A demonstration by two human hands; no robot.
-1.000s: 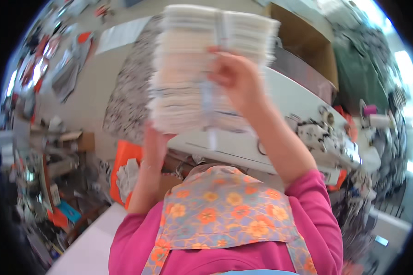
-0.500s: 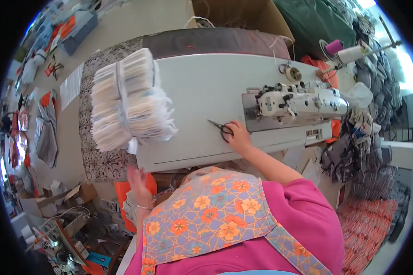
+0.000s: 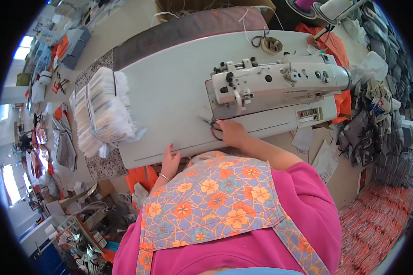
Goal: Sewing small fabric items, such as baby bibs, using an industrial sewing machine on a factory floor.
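On the white sewing table (image 3: 170, 91), a pair of small dark scissors (image 3: 216, 134) lies with its blades pointing to the far left. My right hand (image 3: 233, 133) has its fingers closed on the scissors' handles, just in front of the sewing machine (image 3: 280, 78). My left hand (image 3: 170, 163) is at the table's near edge, fingers stretched and apart, holding nothing. Further left, a thick tied bundle of white fabric pieces (image 3: 103, 110) rests on the table's left end, apart from both hands.
A roll of tape (image 3: 271, 45) and thread spools (image 3: 335, 8) stand beyond the machine. Orange cloth (image 3: 337, 55) hangs behind it. A small parts tray (image 3: 309, 115) is set into the table at right. Piles of grey garments (image 3: 360, 137) and reddish bundles (image 3: 376, 220) lie on the right.
My left hand has moved right, from beside the fabric bundle to the table's near edge. My right hand stays on the scissors. The whole view has shifted.
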